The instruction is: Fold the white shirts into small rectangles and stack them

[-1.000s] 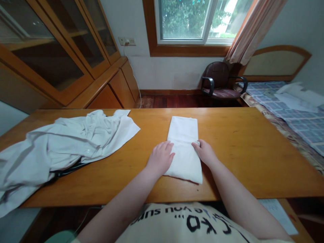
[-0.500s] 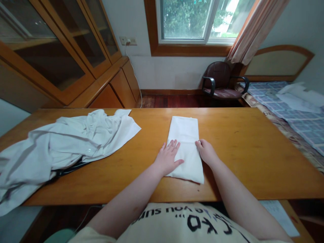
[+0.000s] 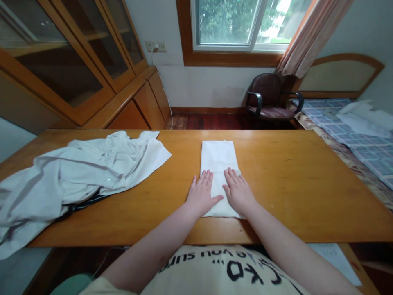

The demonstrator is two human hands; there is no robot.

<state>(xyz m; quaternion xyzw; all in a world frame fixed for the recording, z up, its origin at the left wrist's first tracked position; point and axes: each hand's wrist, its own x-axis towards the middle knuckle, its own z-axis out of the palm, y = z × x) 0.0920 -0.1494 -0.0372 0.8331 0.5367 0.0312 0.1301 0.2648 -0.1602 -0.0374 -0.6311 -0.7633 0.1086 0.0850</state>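
Observation:
A white cloth (image 3: 217, 155), folded into a long narrow rectangle, lies flat on the wooden table (image 3: 291, 184) in front of me. A crosswise fold line runs near its middle, just by my fingertips. My left hand (image 3: 202, 191) rests open on the cloth's left side, thumb spread toward the centre. On the right side, my right hand (image 3: 238, 189) lies flat and open too, its fingers pointing away from me. Both palms hide parts of the cloth's near half and side edges.
A heap of crumpled white clothing (image 3: 92, 164) covers the table's left end, with a dark striped piece (image 3: 84, 203) under it. Beyond the table stand a glass-doored cabinet (image 3: 76, 53), a brown armchair (image 3: 267, 98) and a bed (image 3: 353, 123). A paper (image 3: 334, 260) lies below the near edge.
My right hand has let go of the cloth's right edge and now lies flat on top. The cloth's far end has shifted slightly left, and its near edge is straighter.

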